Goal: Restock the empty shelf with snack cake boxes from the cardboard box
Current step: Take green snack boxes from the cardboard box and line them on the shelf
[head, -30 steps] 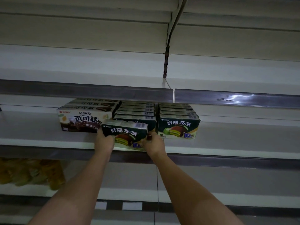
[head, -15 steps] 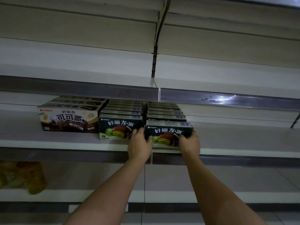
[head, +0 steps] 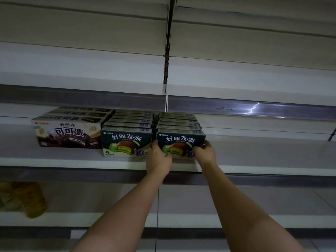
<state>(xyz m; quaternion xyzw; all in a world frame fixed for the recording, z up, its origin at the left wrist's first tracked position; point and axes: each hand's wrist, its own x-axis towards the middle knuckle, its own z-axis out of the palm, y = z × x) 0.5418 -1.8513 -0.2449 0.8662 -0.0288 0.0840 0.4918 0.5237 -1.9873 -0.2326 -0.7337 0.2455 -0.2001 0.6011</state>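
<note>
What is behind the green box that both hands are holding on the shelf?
Behind the held green box, a row of like boxes runs toward the back of the shelf; only their tops show. Left hand and right hand grip its sides.

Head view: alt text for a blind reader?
Both hands, left and right, grip the ends of a green box fronting the right row on a shelf. Left of it: another green row, then brown boxes.
</note>
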